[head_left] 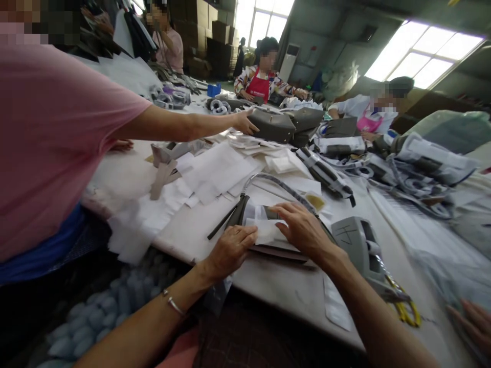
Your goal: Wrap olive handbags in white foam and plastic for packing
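A dark grey-green handbag (238,214) lies in front of me at the table edge, its curved handle (286,185) wrapped in clear and white material. A small white sheet (268,232) covers part of the bag. The fingers of my left hand (231,249) are pressed together at the sheet's left edge. My right hand (301,228) is bent over the other side, thumb on the sheet and fingertips near its upper edge. Part of the bag is hidden under the hands and sheet. A dark strap (222,221) sticks out at the left.
Right of the bag stands a grey tape dispenser (355,245) beside yellow-handled scissors (408,312). Loose white sheets (220,171) spread behind it. A co-worker in pink (57,133) reaches across to grey bags (270,125). Wrapped bags (433,156) pile up at right; another person's hand (473,322) shows lower right.
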